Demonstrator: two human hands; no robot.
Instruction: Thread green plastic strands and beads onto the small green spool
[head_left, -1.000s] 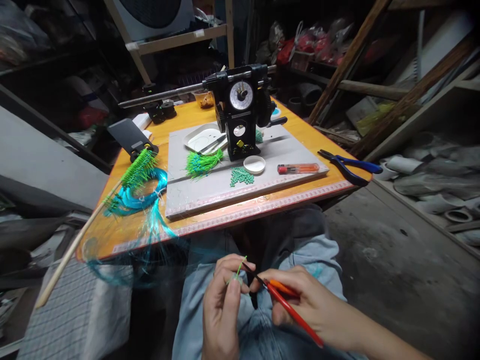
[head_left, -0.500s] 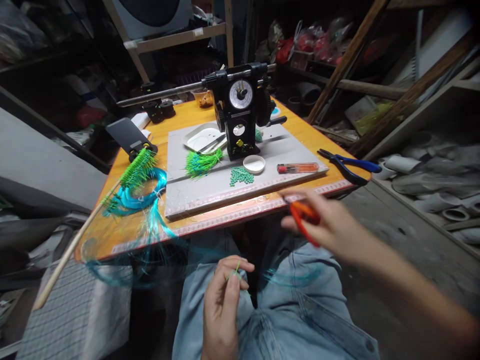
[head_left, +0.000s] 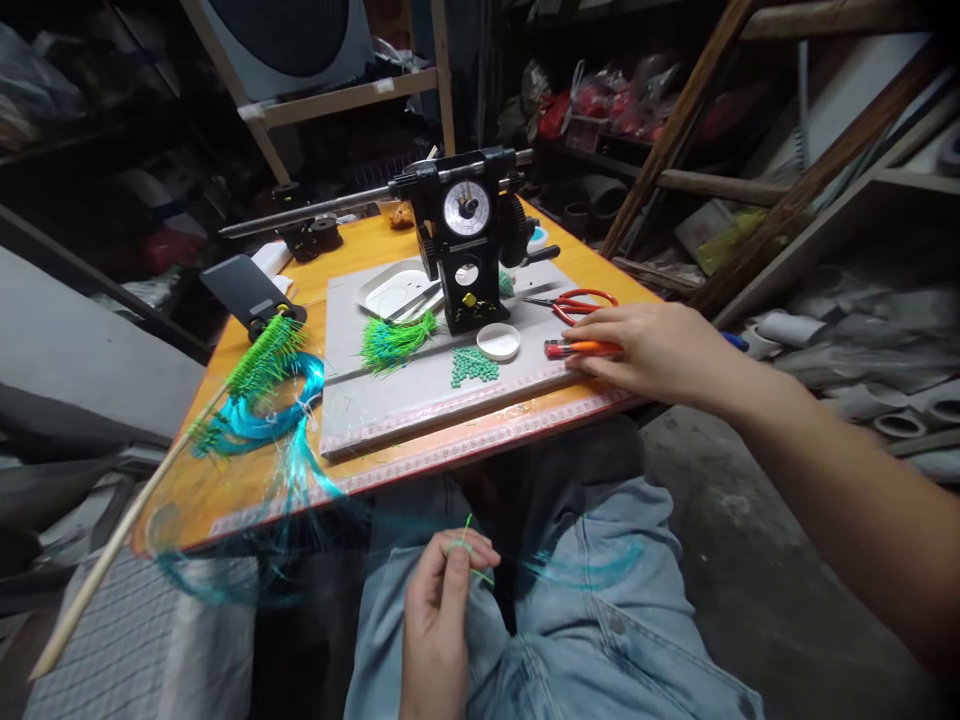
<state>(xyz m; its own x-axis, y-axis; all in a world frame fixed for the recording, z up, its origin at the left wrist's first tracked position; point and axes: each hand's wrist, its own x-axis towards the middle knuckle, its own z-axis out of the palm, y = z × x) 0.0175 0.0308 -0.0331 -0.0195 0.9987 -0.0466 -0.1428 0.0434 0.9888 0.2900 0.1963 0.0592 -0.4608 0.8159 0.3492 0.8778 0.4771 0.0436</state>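
Red scissors (head_left: 561,305) now lie on board (head_left: 356,412), released; right hand (head_left: 656,345) at orange-red tool (head_left: 583,349), grip unclear. Left hand (head_left: 439,595) pinches green strand (head_left: 468,523) above lap (head_left: 551,620); slack pinch could drop it.

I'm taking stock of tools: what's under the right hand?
Under the right hand is an orange tool, its red end showing above the grey board. The hand covers its other end; anything beneath the palm is hidden.
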